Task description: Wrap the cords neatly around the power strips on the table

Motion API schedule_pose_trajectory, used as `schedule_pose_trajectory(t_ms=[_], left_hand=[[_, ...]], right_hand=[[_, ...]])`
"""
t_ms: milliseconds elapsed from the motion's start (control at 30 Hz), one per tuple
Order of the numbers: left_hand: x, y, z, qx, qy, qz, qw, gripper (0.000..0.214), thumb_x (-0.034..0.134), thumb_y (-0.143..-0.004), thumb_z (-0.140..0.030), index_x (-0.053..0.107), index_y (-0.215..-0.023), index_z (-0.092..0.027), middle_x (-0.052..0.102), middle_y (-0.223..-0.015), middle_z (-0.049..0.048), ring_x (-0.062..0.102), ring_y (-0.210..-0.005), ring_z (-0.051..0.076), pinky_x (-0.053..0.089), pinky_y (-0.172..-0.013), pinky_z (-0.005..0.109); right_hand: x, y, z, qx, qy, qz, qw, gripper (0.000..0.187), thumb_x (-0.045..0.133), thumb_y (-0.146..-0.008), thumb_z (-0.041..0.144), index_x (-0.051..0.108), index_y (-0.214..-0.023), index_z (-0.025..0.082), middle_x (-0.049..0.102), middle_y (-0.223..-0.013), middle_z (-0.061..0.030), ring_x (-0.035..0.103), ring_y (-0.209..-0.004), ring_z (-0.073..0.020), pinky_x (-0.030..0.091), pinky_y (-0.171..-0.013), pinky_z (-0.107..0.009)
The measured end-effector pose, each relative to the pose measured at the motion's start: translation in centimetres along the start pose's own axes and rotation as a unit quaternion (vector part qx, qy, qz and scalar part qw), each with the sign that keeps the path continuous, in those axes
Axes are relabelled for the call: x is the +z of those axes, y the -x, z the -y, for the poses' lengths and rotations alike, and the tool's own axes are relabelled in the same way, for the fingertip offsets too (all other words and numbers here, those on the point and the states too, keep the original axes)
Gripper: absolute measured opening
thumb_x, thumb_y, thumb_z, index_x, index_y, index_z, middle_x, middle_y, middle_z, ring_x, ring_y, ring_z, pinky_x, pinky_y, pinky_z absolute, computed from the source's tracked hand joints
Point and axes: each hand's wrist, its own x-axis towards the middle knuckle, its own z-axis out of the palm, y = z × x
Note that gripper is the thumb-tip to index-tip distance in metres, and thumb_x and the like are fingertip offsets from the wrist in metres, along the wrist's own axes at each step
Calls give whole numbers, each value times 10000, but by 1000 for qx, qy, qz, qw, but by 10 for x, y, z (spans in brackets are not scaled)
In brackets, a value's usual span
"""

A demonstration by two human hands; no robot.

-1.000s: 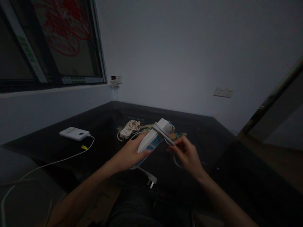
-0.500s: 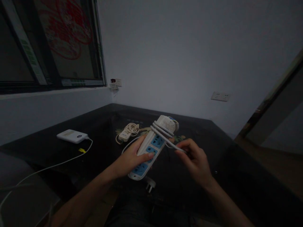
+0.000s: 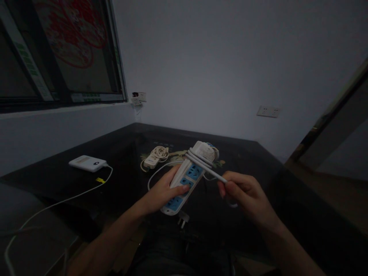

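My left hand (image 3: 163, 191) is closed around a white power strip (image 3: 181, 177) with blue sockets, its thumb across the front. The strip is tilted, its far end up and to the right. A white cable (image 3: 198, 159) is wound around that far end in several turns. From there the cable runs to my right hand (image 3: 244, 191), whose thumb and fingers pinch it. Below the strip's near end, a plug (image 3: 183, 219) with metal prongs is in view. Part of the cable loops out left of the strip behind my left hand.
A second, smaller white power strip (image 3: 151, 161) with its coiled cord lies on the dark table (image 3: 123, 191) to the left. Farther left is a white box-like device (image 3: 87, 163) with a thin cable and yellow tag (image 3: 100, 180). Wall sockets (image 3: 268, 111) are behind the table.
My right hand has moved slightly right and drawn the cable out straighter, its fingers closing more around it. The power strip has shifted a little to the right in my left hand.
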Motion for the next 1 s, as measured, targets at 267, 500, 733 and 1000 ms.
schedule_pose_trajectory(t_ms=[267, 500, 733, 1000], left_hand=[[11, 8, 9, -49, 156, 16, 986, 610, 701, -735, -369, 407, -1229, -166, 663, -815, 63, 621, -592, 161, 509, -532, 270], [25, 27, 3, -19, 261, 60, 963, 441, 675, -769, -347, 468, -1114, -166, 669, -789, 75, 632, -559, 157, 516, -494, 251], [26, 30, 2, 13, 292, 108, 950, 398, 650, -796, -326, 469, -1114, -170, 669, -799, 82, 635, -560, 153, 507, -487, 234], [35, 37, 5, 0, 367, 160, 916, 398, 630, -792, -355, 472, -1106, -168, 641, -739, 62, 598, -481, 139, 470, -407, 211]], right_hand=[[2, 6, -8, -36, 122, -18, 992, 324, 487, -917, 370, 641, -702, 184, 599, -613, -1, 552, -564, -125, 396, -539, -223], [7, 12, -11, -63, 164, -61, 983, 239, 526, -894, 327, 686, -770, 199, 697, -695, -31, 647, -637, -173, 458, -576, -245], [12, 12, -13, -96, 184, -122, 971, 258, 530, -892, 362, 704, -774, 212, 696, -692, -42, 656, -658, -195, 470, -569, -274], [16, 3, -25, -86, 57, -94, 990, 522, 539, -807, 633, 603, -537, 191, 545, -473, 0, 497, -440, -129, 355, -460, -251]])
